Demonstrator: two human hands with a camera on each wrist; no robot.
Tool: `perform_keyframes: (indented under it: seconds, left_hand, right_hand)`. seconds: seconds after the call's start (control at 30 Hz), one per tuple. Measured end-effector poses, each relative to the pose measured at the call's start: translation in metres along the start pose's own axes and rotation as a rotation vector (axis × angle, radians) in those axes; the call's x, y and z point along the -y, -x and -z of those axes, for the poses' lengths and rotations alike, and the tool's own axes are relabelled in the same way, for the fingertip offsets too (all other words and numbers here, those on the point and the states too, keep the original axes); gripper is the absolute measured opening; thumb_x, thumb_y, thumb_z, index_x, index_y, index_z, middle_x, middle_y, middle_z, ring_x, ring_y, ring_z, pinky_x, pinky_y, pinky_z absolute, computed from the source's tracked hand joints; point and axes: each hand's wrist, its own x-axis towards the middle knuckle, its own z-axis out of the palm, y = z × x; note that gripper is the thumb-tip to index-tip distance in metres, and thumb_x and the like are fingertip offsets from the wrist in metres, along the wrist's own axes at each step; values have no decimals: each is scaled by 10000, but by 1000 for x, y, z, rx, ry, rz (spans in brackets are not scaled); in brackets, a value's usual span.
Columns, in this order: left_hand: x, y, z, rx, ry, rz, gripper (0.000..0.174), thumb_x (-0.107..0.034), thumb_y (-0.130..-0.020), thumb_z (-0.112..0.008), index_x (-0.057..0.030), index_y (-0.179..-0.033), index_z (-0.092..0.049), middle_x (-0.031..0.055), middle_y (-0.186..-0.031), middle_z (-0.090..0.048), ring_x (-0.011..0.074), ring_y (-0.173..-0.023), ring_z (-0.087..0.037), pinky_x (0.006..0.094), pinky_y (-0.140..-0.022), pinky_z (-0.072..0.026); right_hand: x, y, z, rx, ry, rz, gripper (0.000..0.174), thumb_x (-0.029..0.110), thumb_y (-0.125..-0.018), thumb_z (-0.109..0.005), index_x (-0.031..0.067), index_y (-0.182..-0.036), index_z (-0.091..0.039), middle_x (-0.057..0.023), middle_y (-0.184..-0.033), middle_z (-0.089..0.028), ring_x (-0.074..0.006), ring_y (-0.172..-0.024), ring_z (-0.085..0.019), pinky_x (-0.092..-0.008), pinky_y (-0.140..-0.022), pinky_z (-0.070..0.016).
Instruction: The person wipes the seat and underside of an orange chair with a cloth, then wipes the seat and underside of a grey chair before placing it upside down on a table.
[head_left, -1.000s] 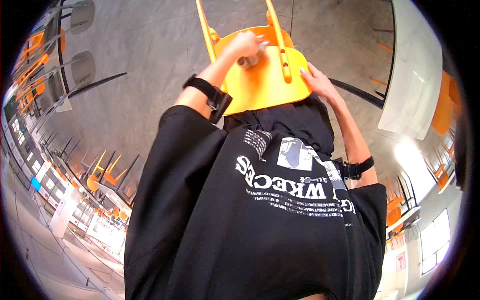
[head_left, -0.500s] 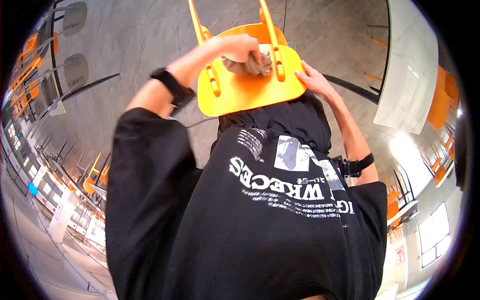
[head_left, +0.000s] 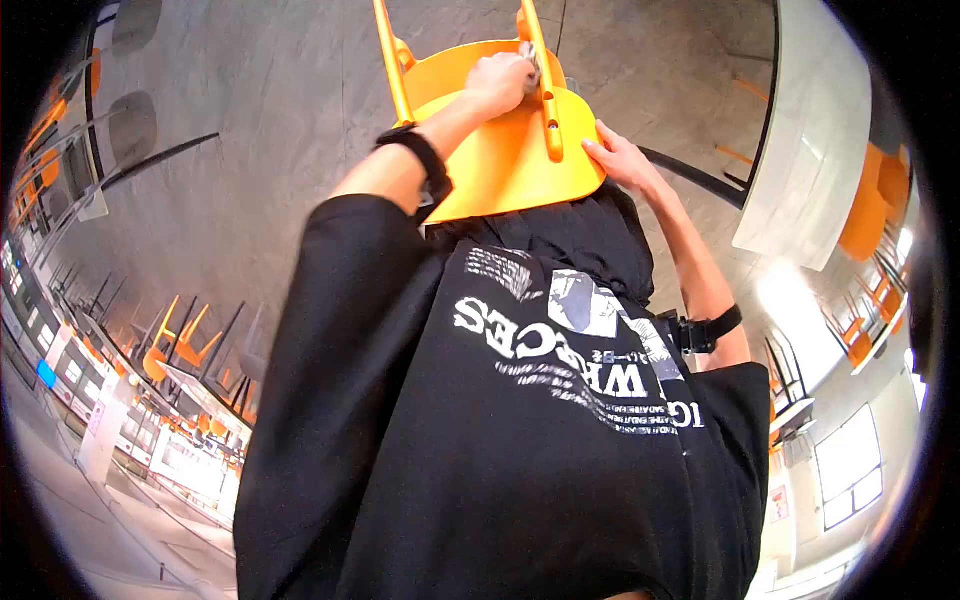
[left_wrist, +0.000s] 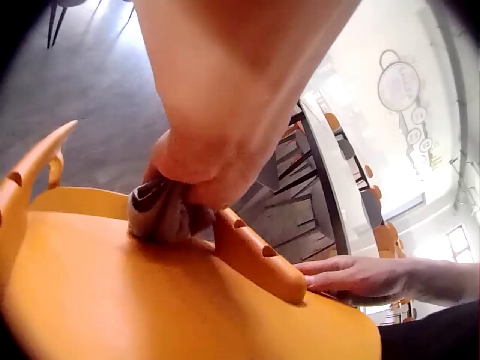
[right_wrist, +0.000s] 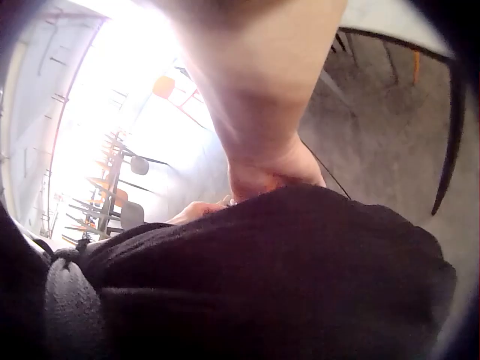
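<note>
An orange chair [head_left: 500,180] lies upturned across the lap, its legs pointing away from the body. My left hand [head_left: 500,82] grips a crumpled greyish cloth [head_left: 530,72] beside the right-hand chair leg [head_left: 550,120]. In the left wrist view, the cloth [left_wrist: 169,214] is bunched under the fingers against the chair's orange surface [left_wrist: 172,300]. My right hand [head_left: 622,160] holds the right edge of the chair, thumb on the upper face. Dark trousers [right_wrist: 300,255] hide much of the right hand [right_wrist: 274,176] in the right wrist view.
A white table [head_left: 810,150] stands to the right, with orange chairs [head_left: 872,205] beyond it. Grey chairs [head_left: 132,130] line the left side. More tables and chairs stand farther back over the grey floor [head_left: 270,130].
My left hand swept the cloth nearer the body, then away to the far part beside the right-hand chair leg. The right hand keeps its hold on the chair edge.
</note>
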Motion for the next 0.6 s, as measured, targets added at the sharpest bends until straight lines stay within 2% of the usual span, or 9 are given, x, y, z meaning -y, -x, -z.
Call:
perform_keyframes:
  seconds: [0.07, 0.17, 0.2, 0.27, 0.37, 0.43, 0.5, 0.53, 0.6]
  left_hand:
    - [-5, 31, 33, 156, -34, -137, 414, 31, -711, -565, -151, -1061, -691, 141, -1017, -678, 347, -985, -630, 432, -849, -501]
    - [-13, 92, 84, 395, 114, -131, 467, 121, -715, -515, -146, -1049, -705, 139, -1027, -681, 338, -965, -643, 408, -844, -508]
    - [-17, 113, 103, 530, 224, -6, 488, 155, -714, -492, -126, -1046, -714, 126, -1053, -687, 316, -959, -652, 396, -863, -504]
    - [-3, 154, 118, 501, 269, -98, 479, 153, -713, -510, -114, -1053, -718, 111, -1080, -688, 287, -972, -651, 386, -896, -495]
    - [11, 192, 156, 712, 431, 67, 484, 160, -705, -493, -81, -1056, -723, 112, -1084, -690, 264, -1010, -627, 376, -916, -477]
    - [31, 208, 174, 722, 582, 110, 502, 178, -667, -459, -41, -1045, -706, 112, -1049, -677, 239, -1021, -608, 341, -929, -471]
    - [60, 230, 174, 573, 821, 215, 516, 169, -629, -448, -17, -1062, -657, 102, -1057, -636, 217, -1068, -578, 304, -942, -461]
    - [74, 238, 173, 500, 1021, 320, 548, 149, -594, -454, -30, -1091, -604, 97, -1135, -581, 221, -1115, -553, 303, -990, -446]
    - [90, 249, 163, 249, 1249, 441, 503, 110, -701, -496, -60, -1175, -514, 106, -1213, -537, 230, -1074, -587, 349, -946, -514]
  right_hand:
    - [-2, 0, -1, -7, 5, 65, 557, 347, -946, -503, 90, -1424, -382, -180, -1298, -575, -299, -1205, -551, -375, -1019, -414]
    - [-17, -11, -5, -8, 14, 92, 555, 354, -949, -499, 94, -1425, -383, -182, -1297, -574, -301, -1211, -546, -379, -1020, -413]
    - [-14, -10, -5, 20, 34, 82, 562, 358, -949, -499, 98, -1432, -376, -182, -1299, -573, -301, -1210, -547, -378, -1021, -412]
    - [-5, -11, -1, 73, 76, 68, 576, 366, -949, -498, 106, -1444, -363, -182, -1302, -572, -301, -1206, -549, -378, -1023, -411]
    - [-11, -20, -2, 176, -25, 59, 588, 323, -975, -516, 62, -1469, -333, -103, -1386, -519, -204, -1249, -501, -306, -1057, -367]
    - [-5, -22, 3, 207, 90, 12, 553, 329, -975, -508, 50, -1437, -387, -107, -1363, -538, -212, -1234, -515, -310, -1050, -376]
    - [8, -21, 8, 209, 195, -29, 526, 335, -974, -503, 35, -1401, -437, -114, -1343, -554, -220, -1221, -528, -314, -1044, -383]
    - [19, -18, 12, 198, 245, -46, 516, 337, -972, -502, 26, -1381, -459, -120, -1334, -560, -224, -1215, -534, -316, -1042, -386]
    - [21, -20, 12, 123, 266, -31, 495, 335, -970, -497, -6, -1328, -503, -143, -1322, -566, -237, -1198, -549, -325, -1025, -405]
